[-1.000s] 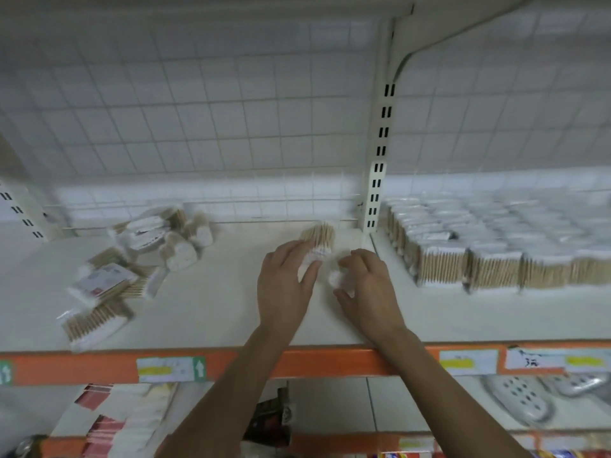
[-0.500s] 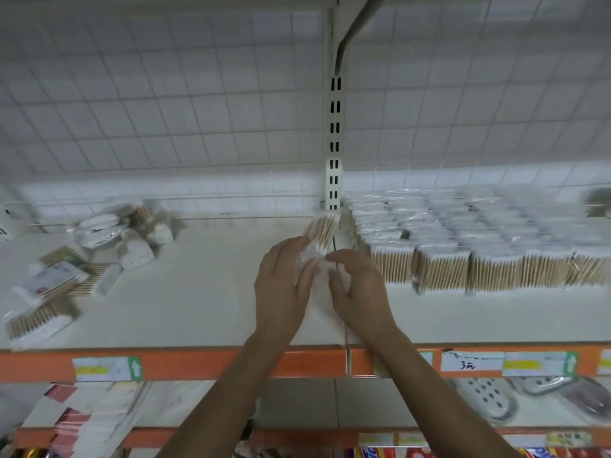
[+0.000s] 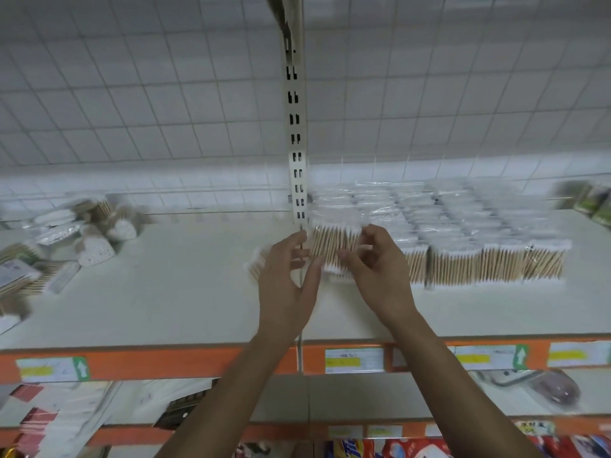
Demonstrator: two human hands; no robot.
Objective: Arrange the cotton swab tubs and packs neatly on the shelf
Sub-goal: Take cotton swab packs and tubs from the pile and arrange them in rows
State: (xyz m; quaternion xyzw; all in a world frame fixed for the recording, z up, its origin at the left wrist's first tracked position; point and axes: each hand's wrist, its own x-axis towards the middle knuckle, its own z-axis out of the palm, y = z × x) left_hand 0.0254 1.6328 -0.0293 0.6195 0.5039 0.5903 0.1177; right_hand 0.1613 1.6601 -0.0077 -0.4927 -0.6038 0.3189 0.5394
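Note:
A clear pack of wooden cotton swabs (image 3: 334, 244) stands at the left end of a neat row of like packs (image 3: 479, 259) on the white shelf (image 3: 165, 292). My right hand (image 3: 377, 269) pinches this pack at its right side, fingers curled over its top and thumb on its front. To its left, my left hand (image 3: 287, 282) has straight fingers that touch its left edge. Another swab pack (image 3: 256, 266) lies partly hidden behind my left hand. The frame is motion-blurred.
A jumbled pile of swab packs and tubs (image 3: 66, 239), among them a heart-shaped tub (image 3: 94, 251), lies at the shelf's left. A slotted upright post (image 3: 296, 143) rises behind my hands. Green packs (image 3: 595, 203) sit far right. The orange shelf edge (image 3: 165, 361) carries price labels.
Both hands carried the pack rightward, past the post, to the left end of the neat row. My left hand's fingers have straightened. The view swung right.

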